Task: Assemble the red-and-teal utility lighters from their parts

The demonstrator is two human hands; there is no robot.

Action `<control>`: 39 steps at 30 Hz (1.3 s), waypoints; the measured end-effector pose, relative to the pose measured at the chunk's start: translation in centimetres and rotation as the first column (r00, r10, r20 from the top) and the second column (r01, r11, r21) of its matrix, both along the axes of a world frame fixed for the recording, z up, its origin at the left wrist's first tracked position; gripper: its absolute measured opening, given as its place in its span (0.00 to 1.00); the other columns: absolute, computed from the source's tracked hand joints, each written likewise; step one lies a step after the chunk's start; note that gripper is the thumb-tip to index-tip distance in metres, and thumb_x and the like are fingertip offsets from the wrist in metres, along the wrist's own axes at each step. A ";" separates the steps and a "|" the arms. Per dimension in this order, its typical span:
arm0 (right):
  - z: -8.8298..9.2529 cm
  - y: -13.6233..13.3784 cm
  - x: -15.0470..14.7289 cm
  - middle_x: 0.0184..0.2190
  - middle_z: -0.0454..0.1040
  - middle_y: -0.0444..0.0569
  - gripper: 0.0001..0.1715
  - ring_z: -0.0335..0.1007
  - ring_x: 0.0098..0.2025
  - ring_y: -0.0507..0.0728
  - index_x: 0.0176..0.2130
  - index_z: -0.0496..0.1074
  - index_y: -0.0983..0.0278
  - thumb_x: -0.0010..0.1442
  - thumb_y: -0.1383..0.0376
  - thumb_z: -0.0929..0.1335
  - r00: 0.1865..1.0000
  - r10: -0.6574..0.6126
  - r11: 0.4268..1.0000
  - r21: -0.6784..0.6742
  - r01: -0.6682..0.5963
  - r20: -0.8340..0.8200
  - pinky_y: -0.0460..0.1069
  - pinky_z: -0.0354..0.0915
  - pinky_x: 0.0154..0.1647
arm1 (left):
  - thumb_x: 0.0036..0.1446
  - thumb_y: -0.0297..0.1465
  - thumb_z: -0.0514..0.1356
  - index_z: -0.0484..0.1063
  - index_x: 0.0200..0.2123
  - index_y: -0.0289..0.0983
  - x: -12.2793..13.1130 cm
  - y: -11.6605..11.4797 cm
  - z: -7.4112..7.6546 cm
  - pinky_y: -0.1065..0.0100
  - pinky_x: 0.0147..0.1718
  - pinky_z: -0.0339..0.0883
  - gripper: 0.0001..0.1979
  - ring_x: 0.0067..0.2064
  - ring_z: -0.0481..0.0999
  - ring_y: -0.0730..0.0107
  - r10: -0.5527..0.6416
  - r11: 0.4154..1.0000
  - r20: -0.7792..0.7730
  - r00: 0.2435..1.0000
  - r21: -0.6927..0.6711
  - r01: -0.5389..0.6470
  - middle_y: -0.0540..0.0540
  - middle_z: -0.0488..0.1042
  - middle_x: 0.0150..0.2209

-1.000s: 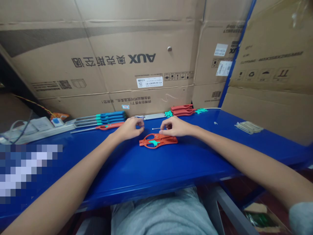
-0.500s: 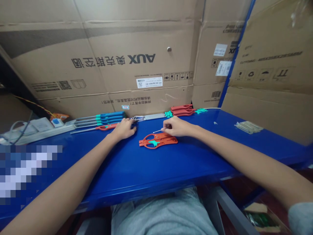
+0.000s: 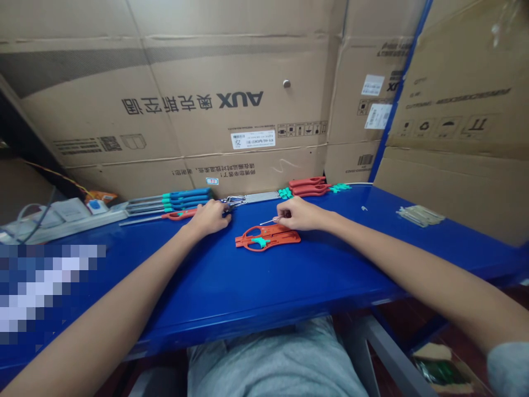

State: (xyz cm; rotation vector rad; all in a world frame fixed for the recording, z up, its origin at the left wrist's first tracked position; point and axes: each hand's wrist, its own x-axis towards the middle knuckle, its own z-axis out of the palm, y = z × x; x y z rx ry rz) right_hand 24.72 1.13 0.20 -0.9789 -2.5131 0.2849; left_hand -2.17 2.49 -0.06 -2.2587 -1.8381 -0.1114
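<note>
My left hand point(image 3: 211, 218) reaches to the back of the table, its fingertips at the dark ends of a row of thin metal rods point(image 3: 260, 197). The thumb stands apart from the curled fingers, and the fingertips are partly hidden. My right hand point(image 3: 301, 213) is closed in a pinch on a thin metal rod point(image 3: 269, 221) that points left. Below it lie two orange handle shell halves point(image 3: 285, 237), side by side and touching, with a green trigger point(image 3: 260, 242) in the nearer one. A stick lighter with a red handle point(image 3: 182, 214) lies beside my left hand.
Several blue-handled stick lighters point(image 3: 190, 196) are stacked at the back left, near a white power strip point(image 3: 82, 220). Red handles point(image 3: 308, 187) and green triggers point(image 3: 340, 188) lie along the back. Pale sticks point(image 3: 420, 215) lie at the right. Cardboard point(image 3: 198, 66) walls the table.
My left hand has shifted very slightly to the right at the ends of the rods. My right hand and the orange shells look almost unmoved.
</note>
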 end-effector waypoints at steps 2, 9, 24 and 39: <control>0.0 0.0 0.0 0.19 0.65 0.42 0.16 0.55 0.22 0.47 0.22 0.63 0.66 0.59 0.65 0.67 1.000 0.005 1.000 -0.003 -0.005 -0.001 0.45 0.51 0.26 | 0.56 0.34 0.52 0.75 0.44 0.37 0.0 0.0 -0.1 0.51 0.47 0.66 0.17 0.55 0.70 0.44 0.000 1.000 -0.001 1.000 -0.001 0.000 0.35 0.75 0.49; 0.0 -0.1 0.1 0.19 0.65 0.42 0.15 0.56 0.22 0.47 0.22 0.63 0.66 0.57 0.66 0.67 1.000 0.004 1.000 -0.019 -0.004 0.002 0.45 0.51 0.27 | 0.56 0.35 0.52 0.73 0.46 0.37 -0.1 0.0 0.0 0.53 0.45 0.67 0.17 0.52 0.72 0.46 0.020 1.000 0.011 1.000 -0.020 -0.019 0.36 0.75 0.49; 0.0 0.0 0.1 0.19 0.65 0.42 0.16 0.55 0.22 0.47 0.22 0.62 0.65 0.58 0.65 0.66 1.000 0.012 1.000 0.002 -0.012 0.015 0.45 0.50 0.26 | 0.59 0.35 0.51 0.71 0.48 0.38 -0.5 0.4 -0.5 0.59 0.48 0.66 0.17 0.54 0.71 0.53 -0.010 1.000 0.008 1.000 -0.016 0.010 0.38 0.74 0.50; 0.1 0.8 0.7 0.28 0.68 0.45 0.05 0.63 0.29 0.53 0.36 0.62 0.63 0.58 0.69 0.65 0.972 -0.224 0.973 -0.035 0.227 0.068 0.46 0.53 0.29 | 0.61 0.37 0.48 0.71 0.35 0.36 1.1 -1.4 1.7 0.52 0.46 0.62 0.15 0.46 0.75 0.48 0.002 0.964 0.116 0.993 0.263 -0.033 0.38 0.78 0.38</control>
